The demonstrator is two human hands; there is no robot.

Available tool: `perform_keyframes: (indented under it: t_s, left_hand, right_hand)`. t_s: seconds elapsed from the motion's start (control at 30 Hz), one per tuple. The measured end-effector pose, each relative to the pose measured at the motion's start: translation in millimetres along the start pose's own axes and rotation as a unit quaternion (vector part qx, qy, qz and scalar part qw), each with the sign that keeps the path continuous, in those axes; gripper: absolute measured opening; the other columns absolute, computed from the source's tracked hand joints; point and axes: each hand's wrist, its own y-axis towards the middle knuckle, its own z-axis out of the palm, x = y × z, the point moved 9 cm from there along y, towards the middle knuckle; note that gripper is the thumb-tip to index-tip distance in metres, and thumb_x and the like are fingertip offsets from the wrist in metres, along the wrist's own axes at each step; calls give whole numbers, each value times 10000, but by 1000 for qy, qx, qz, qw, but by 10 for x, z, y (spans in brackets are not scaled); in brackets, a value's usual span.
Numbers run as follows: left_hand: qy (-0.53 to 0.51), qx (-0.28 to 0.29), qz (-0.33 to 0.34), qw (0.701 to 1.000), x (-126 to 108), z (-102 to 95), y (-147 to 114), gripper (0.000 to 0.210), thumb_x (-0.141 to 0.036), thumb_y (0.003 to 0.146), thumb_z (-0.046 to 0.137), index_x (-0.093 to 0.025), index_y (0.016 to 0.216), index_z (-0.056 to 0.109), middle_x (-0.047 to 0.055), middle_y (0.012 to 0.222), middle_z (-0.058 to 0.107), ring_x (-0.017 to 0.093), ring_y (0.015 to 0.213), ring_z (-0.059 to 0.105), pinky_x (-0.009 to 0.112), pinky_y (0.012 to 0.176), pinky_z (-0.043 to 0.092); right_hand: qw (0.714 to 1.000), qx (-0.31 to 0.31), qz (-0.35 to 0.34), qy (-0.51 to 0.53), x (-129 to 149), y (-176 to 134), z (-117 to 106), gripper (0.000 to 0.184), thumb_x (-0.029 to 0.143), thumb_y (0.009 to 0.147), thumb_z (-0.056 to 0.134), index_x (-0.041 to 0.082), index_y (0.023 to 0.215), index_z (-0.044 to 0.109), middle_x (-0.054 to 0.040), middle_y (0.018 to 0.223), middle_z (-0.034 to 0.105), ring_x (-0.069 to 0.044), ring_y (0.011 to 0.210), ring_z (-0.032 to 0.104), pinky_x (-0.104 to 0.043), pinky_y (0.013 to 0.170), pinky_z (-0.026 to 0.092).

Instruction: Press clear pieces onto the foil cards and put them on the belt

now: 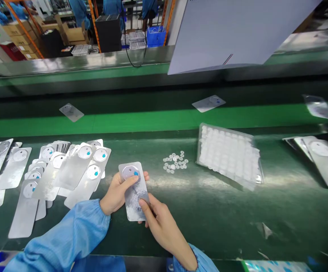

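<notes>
Between my two hands is a flat silver rectangular plate (pixel 134 194) with a round recess and a blue mark near its top. My left hand (pixel 118 192) grips its upper left edge, thumb lying by the blue mark and fingers behind. The lower right edge is pinched by my right hand (pixel 159 221), thumb on the front. Left of my hands, many similar plates (pixel 80 189) lie in overlapping piles on the green bench. Small clear round discs (pixel 175 163) are scattered beyond my right hand.
A clear tray (pixel 228 155) of white round pieces stands right of the discs. More plates (pixel 326 162) lie at the far right. Single plates (pixel 71 112) rest on the bright green strip behind. A white board (pixel 237 34) hangs over the back; a patterned sheet (pixel 275 266) lies at the front edge.
</notes>
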Motion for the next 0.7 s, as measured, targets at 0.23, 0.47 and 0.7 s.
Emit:
perform_keyframes:
  t_s: [0.23, 0.47, 0.7]
  left_hand:
    - [5, -60, -26, 998, 49, -61, -21, 370, -420, 691, 883, -112, 858, 764, 101, 818, 779, 227, 732, 743, 276, 625, 585]
    - [106, -34, 54, 992, -75, -5, -77, 267, -368, 800, 785, -137, 729, 671, -8, 668, 631, 106, 628, 564, 201, 597, 452]
    - [101, -22, 36, 994, 28, -81, -68, 253, -387, 798, 744, -140, 851, 726, 28, 818, 692, 171, 784, 610, 267, 730, 479]
  right_hand:
    - [982, -168, -41, -82, 218, -73, -452, 357, 433, 1055, 510, 188, 1272, 651, -65, 931, 740, -165, 663, 674, -236, 501, 514]
    - [898, -186, -262, -300, 791, 64, -411, 269, 145, 1039, 519, 246, 1225, 686, -65, 1040, 739, -204, 925, 717, -323, 811, 594]
    - [854, -185, -286, -393, 817, 161, -346, 202, 161, 1038, 548, 193, 1163, 703, -68, 990, 744, -186, 829, 729, -290, 705, 583]
